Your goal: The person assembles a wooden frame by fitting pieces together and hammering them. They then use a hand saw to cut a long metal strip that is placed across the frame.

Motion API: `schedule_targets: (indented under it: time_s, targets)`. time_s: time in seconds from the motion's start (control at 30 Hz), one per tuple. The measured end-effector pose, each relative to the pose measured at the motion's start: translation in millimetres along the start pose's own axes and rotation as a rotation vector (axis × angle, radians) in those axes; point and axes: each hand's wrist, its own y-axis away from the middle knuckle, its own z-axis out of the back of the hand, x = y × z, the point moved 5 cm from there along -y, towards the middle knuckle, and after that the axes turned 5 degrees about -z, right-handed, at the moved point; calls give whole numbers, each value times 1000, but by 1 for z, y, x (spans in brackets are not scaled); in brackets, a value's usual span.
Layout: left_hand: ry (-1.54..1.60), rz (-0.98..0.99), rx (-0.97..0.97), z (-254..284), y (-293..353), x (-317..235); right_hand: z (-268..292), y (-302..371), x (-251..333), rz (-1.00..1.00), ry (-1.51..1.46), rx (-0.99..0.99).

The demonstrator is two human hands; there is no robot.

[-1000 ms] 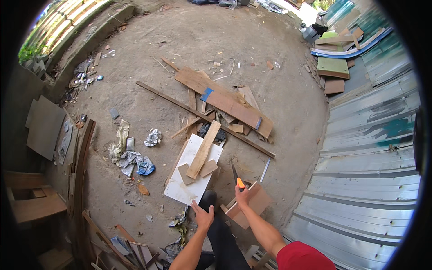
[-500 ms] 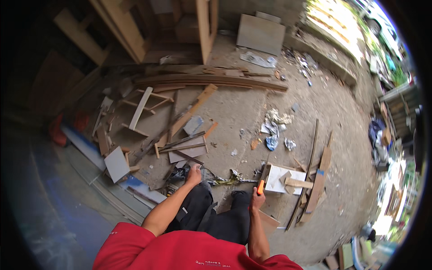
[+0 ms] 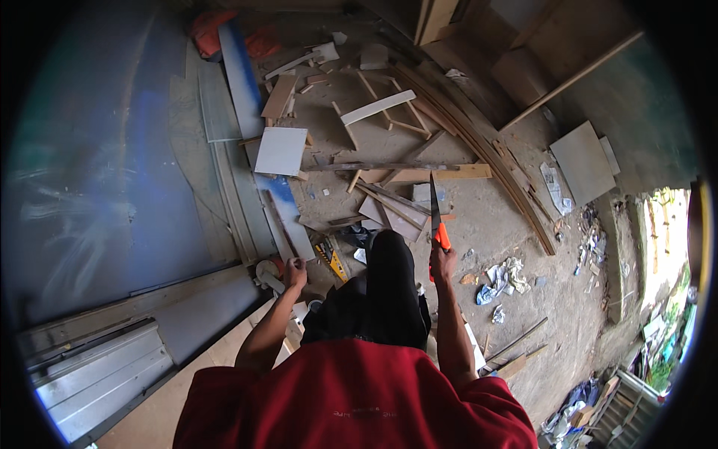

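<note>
Hands apart. Right hand (image 3: 443,263) closed around the orange handle of a saw (image 3: 436,213), blade pointing forward, away from the body. Left hand (image 3: 296,274) closed on the near end of a dark strip (image 3: 282,226). Yellow tool (image 3: 330,260) just right of it; white board (image 3: 281,151) farther ahead.

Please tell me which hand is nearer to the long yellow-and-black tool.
Left. The left hand is just to the left of the yellow-and-black tool; the right hand, gripping an orange-handled metal saw, is farther off to its right, beyond the black-trousered knee.
</note>
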Motion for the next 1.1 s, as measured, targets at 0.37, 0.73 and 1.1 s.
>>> schedule_targets:
  time_s: [0.37,0.73,1.1]
  targets:
    - [262,-88,-103,142,-197,-56,-158,-67,61,-152,92,231]
    - [422,-87,235,152,-430,-341,-250,-142,135,-261,79,139]
    - [173,-607,526,110,-533,-492,-323,-192,186,-280,-316,-72]
